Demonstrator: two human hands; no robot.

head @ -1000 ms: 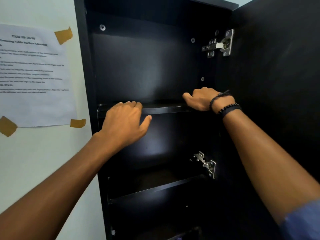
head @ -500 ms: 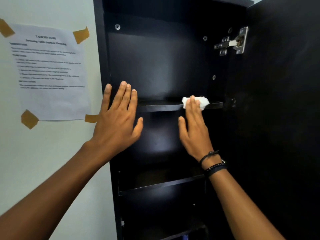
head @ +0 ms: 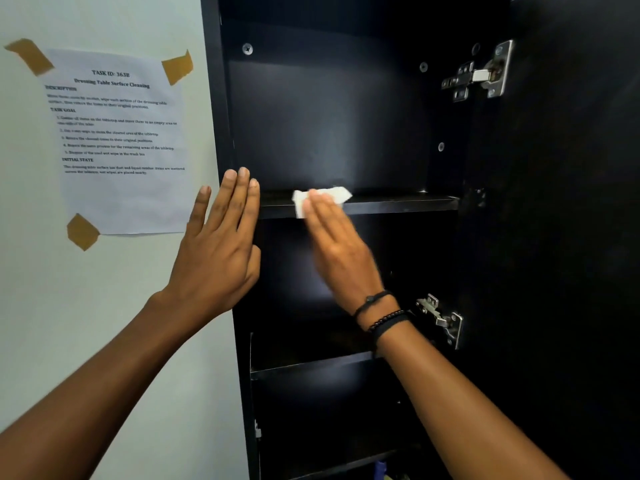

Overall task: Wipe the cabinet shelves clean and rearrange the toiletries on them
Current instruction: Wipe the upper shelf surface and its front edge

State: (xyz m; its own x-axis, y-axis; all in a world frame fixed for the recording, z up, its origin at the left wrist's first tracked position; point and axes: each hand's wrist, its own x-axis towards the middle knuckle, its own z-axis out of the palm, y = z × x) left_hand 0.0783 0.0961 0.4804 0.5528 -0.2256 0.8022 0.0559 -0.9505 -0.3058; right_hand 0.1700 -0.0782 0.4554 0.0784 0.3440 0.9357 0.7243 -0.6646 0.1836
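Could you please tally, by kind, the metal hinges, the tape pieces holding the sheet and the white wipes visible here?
Metal hinges: 2, the upper hinge and the lower hinge.
Tape pieces on the paper sheet: 3, top left, top right and bottom left.
White wipe under the right hand: 1.
Total: 6.
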